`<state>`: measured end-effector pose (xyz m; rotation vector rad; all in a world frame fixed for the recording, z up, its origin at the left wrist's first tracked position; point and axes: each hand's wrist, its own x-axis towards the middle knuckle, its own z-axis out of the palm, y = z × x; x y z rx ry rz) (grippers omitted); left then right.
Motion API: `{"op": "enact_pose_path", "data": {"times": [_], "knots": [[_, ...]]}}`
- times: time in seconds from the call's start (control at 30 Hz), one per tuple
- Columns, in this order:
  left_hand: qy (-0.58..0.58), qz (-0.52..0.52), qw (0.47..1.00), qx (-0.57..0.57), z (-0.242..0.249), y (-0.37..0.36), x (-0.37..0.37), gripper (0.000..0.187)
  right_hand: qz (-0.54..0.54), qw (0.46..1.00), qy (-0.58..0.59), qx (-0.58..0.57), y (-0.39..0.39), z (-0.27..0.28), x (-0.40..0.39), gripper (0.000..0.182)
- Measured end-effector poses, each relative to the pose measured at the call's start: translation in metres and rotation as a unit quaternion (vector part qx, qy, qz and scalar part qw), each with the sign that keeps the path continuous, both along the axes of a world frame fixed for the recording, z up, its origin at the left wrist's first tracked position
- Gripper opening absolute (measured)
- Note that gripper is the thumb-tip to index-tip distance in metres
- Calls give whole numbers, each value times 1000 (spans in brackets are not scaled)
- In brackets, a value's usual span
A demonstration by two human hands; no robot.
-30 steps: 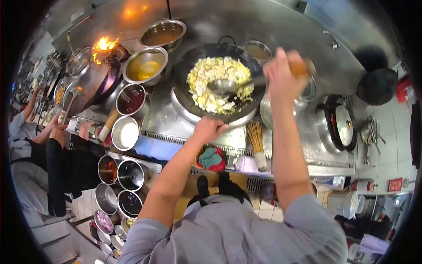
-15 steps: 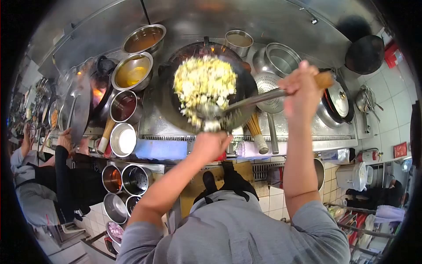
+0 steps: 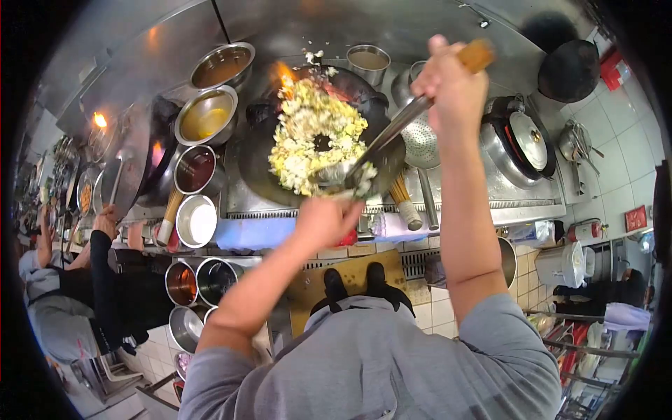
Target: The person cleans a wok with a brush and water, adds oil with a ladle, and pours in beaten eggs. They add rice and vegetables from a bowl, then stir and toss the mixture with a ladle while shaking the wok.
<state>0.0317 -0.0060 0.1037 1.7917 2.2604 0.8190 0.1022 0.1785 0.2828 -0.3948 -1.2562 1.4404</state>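
Yellow and white chopped food [image 3: 308, 133] is spread in a dark wok [image 3: 260, 157], with some bits in the air above the far rim. At the wok's near edge, my left hand [image 3: 327, 220] is closed; what it grips is hidden beneath it. My right hand [image 3: 451, 80] is wrapped round the handle of a metal ladle [image 3: 395, 129], near its wooden end. The ladle slants down to the left, its bowl among the food near the wok's near side. Orange flame [image 3: 283, 75] rises at the far left of the food.
Left of the wok stand metal bowls [image 3: 207, 115] and pots [image 3: 196, 170] of liquid. On the right are a perforated strainer [image 3: 421, 143], a brush [image 3: 404, 203] and a lidded pot [image 3: 526, 143]. A co-worker's hand [image 3: 105, 222] is at another wok, far left.
The food has shifted slightly left and opened in the middle, with bits thrown up. Flame has flared beside it. My right hand has moved up and left, steepening the ladle.
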Motion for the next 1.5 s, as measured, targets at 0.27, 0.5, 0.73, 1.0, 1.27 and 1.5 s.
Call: {"op": "enact_pose_path", "data": {"times": [0.27,0.5,0.73,1.0,1.27,1.5], "knots": [[-35,2,998,44,-119,2,23,31,-43,993,96,54,8,-83,-27,29],[-15,21,999,43,-18,45,-27,30,-35,998,45,35,-3,-29,-18,27],[7,-18,981,195,-70,-17,38,30,-20,994,89,65,-12,-65,-7,26],[-3,27,989,147,-129,27,-1,28,-56,993,80,62,-15,-100,-26,25],[28,-3,995,92,-5,37,-32,34,3,998,56,8,-46,-28,16,23],[-30,-1,998,62,-99,-15,31,28,14,997,36,71,-44,-99,10,23]]}}
